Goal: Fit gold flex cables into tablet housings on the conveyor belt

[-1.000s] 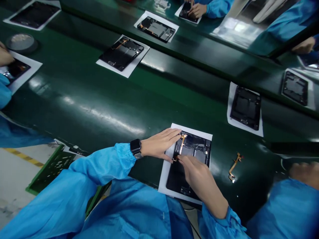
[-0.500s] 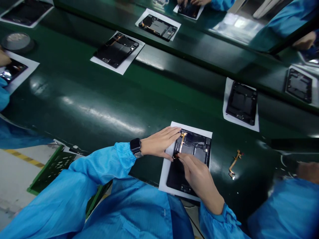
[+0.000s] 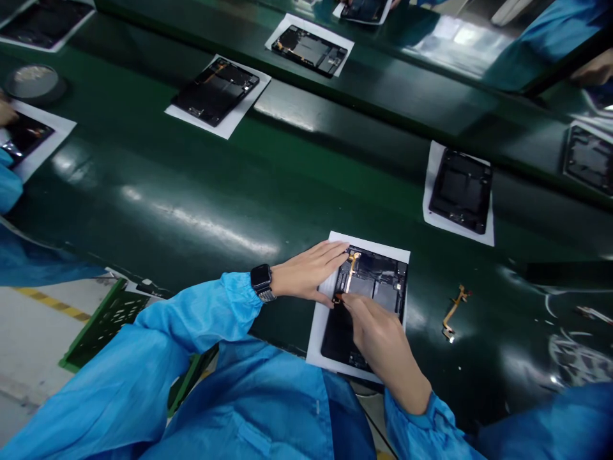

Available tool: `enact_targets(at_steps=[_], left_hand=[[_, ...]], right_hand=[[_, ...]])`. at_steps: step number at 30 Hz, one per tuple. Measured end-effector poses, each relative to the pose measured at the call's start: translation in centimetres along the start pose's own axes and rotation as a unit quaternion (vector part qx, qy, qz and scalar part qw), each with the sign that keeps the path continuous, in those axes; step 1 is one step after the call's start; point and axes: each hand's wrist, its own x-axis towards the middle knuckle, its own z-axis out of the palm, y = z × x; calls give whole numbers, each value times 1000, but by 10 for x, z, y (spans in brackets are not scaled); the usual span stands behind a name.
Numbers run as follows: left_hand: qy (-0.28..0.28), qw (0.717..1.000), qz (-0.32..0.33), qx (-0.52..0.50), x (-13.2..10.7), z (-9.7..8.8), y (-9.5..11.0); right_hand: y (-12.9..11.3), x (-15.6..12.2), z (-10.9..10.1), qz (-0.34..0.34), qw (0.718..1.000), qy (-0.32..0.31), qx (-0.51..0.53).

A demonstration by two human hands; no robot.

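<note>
An opened black tablet (image 3: 345,332) lies on a white sheet (image 3: 317,335) in front of me, its inner parts exposed. A thin orange flex cable (image 3: 351,271) runs along its left side. My left hand (image 3: 309,273) rests with fingers stretched out over the tablet's upper left edge, thumb lower on the same side. My right hand (image 3: 376,326) is closed in a pinch at the cable's lower end; the fingers partly hide what they grip. A second, loose flex cable (image 3: 453,313) lies on the green table to the right.
More opened tablets on white sheets lie farther off: one at right (image 3: 462,190), one at left (image 3: 215,91), another behind (image 3: 309,50). A round dish (image 3: 34,83) stands far left, near a co-worker's hand (image 3: 6,112). A co-worker's blue sleeve (image 3: 550,421) is at lower right. A green crate (image 3: 98,319) stands below the table edge.
The nearer two background tablets have shifted slightly left and away. The co-worker's hand at right has left that spot, showing wires there. My hands hold almost the same position.
</note>
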Motion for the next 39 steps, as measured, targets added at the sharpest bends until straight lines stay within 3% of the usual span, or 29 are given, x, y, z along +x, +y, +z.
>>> enact_targets(at_steps=[5, 10, 20, 23, 26, 31, 33, 34, 36, 39], left_hand=[[-6, 1000, 0, -6, -1, 1, -2], [-6, 1000, 3, 2, -1, 1, -2], [-12, 1000, -5, -19, -1, 2, -2], [-10, 1000, -3, -24, -2, -1, -3], [-2, 999, -17, -42, 0, -7, -1], [84, 992, -89, -9, 15, -7, 11], [90, 991, -99, 29, 21, 1, 15], [82, 990, -102, 44, 23, 6, 16], [67, 989, -116, 68, 26, 15, 15], [66, 983, -142, 101, 32, 17, 12]], right_hand=[[-8, 15, -8, -15, 997, -45, -62], [3, 10, -15, -8, 999, -22, -46], [-7, 10, -2, -3, 997, -35, -66], [3, 5, 0, 12, 1000, -2, 2], [20, -5, 1, 60, 990, 78, 99], [34, -15, -2, 122, 963, 177, 165], [35, -18, -7, 182, 928, 239, 222], [36, -20, -10, 220, 896, 274, 270], [42, -27, -16, 284, 803, 335, 403], [59, -39, -22, 330, 630, 388, 586]])
